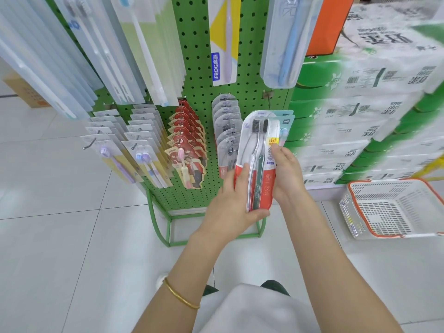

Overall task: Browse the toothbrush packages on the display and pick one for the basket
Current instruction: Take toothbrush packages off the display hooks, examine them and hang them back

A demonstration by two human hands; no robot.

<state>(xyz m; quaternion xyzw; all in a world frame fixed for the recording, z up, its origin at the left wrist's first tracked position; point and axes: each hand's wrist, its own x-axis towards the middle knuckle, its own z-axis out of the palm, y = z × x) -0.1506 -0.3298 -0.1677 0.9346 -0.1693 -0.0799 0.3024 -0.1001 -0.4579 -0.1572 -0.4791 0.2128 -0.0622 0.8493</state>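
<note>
I hold a red-and-white twin toothbrush package (258, 150) upright in front of the green pegboard display (199, 97). My left hand (234, 200) grips its lower left edge and bottom, thumb on the front. My right hand (286, 171) grips its right edge, fingers curled round the side. Behind it hang more packages on the same hook, light blue ones (286, 121). The white basket with an orange rim (394, 207) stands on the floor to the right; I see nothing in it.
Rows of toothbrush packages hang on the display: grey ones (227, 126), red ones (187, 140), pale ones (141, 145) on the left, long ones above. Stacked green-and-white tissue packs (360, 116) rise at the right. A cardboard box (26, 92) sits far left on the white tiled floor.
</note>
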